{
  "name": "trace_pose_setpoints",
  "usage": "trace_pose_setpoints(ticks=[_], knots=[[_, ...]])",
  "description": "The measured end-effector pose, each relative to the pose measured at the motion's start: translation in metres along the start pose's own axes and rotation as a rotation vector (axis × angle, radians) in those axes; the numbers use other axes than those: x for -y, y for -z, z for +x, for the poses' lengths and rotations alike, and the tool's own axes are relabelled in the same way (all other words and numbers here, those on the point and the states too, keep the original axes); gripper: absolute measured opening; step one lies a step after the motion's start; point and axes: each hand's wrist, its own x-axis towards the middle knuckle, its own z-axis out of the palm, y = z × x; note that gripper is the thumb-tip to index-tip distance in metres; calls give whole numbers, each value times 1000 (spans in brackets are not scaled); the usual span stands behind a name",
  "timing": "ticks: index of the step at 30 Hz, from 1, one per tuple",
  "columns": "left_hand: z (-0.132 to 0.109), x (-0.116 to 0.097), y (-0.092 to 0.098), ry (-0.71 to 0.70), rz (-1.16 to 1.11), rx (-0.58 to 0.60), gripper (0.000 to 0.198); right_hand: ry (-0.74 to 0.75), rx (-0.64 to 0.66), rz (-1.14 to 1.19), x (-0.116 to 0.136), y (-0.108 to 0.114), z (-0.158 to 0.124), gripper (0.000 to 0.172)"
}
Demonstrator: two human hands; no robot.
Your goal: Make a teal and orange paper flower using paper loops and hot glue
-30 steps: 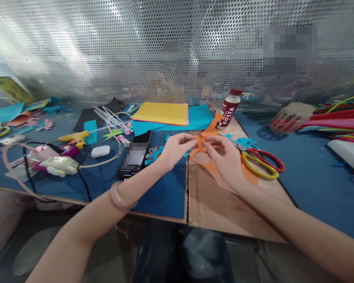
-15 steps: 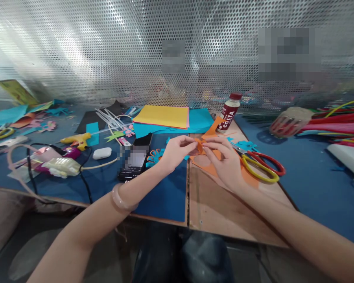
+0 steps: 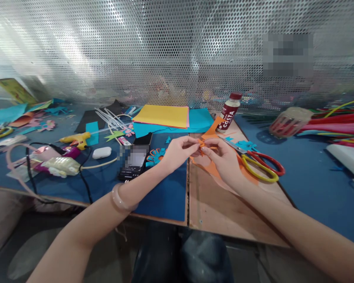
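Left of centre: pinching with the left hand (image 3: 177, 152), thumb and forefinger closed on the left edge of a small orange cutout (image 3: 201, 144). Holding that cutout at the middle of the frame, just above the bench (image 3: 215, 208), directly between the two hands and touching both, so no telling either as the nearer. Meeting it from the right with the right hand (image 3: 222, 159), fingertips clamped on the opposite edge. Spanning roughly left to right between the two grips, though too small to be sure of its long axis. Hovering just over an orange sheet (image 3: 214, 169). Leaving scissors (image 3: 249, 155) untouched just right of the right hand.
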Motion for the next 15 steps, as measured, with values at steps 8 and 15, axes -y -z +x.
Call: trace_pose_setpoints(ticks=[8,15], knots=[[-2,0,-1,-61,87,75,25,-70,-26,79,1,-2,-1,30],[0,4,0,-100,102,96,33,-109,-40,117,2,-3,-1,33]])
